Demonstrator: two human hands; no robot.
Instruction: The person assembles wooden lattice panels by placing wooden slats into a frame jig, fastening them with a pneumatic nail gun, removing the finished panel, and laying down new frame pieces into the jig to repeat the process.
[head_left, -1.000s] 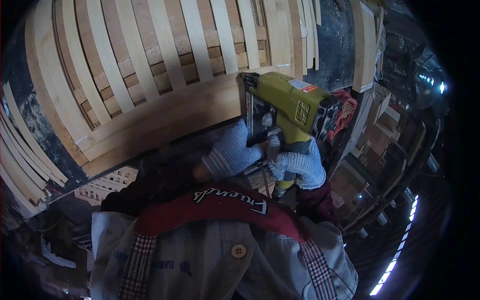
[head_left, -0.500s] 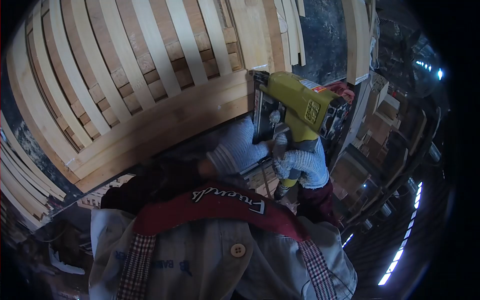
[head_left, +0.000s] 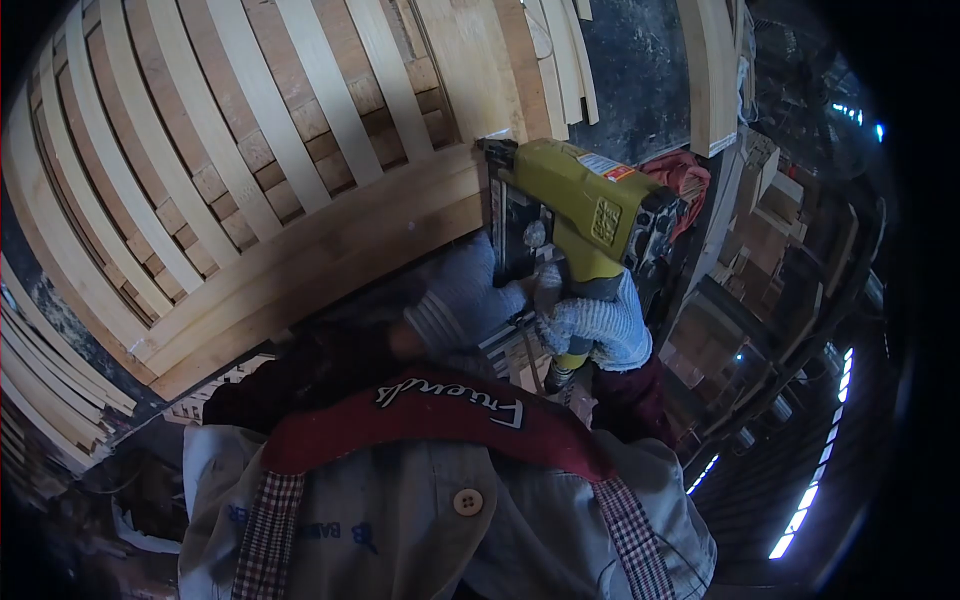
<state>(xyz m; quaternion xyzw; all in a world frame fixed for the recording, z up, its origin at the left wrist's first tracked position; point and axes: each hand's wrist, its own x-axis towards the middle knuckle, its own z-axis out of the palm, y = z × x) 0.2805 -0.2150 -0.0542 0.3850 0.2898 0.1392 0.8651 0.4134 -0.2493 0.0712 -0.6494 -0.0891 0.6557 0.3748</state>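
Note:
My right hand [head_left: 592, 325], in a knitted glove, is closed around the handle of an olive-green nail gun [head_left: 575, 195]. The gun's nose touches, or nearly touches, the front corner of a slatted wooden frame [head_left: 330, 255]. Its dark magazine [head_left: 512, 235] points down toward me. My left hand [head_left: 462, 292], also gloved, is below the frame's front rail, close beside the magazine. Most of its fingers are hidden, so its grip does not show. An air hose fitting [head_left: 558, 378] is visible under my right hand.
The frame rests on a dark worktop [head_left: 640, 80]. Loose wooden strips [head_left: 567, 60] and a thick board [head_left: 712, 80] lie to the right, with a red cloth [head_left: 683, 185] behind the gun. More strips [head_left: 60, 370] are stacked at left. Wood pieces [head_left: 775, 215] fill the right side.
The gun, both hands and the frame appear slightly further left in view, consistent with a small head movement. My right hand keeps its hold on the nail gun at the same corner.

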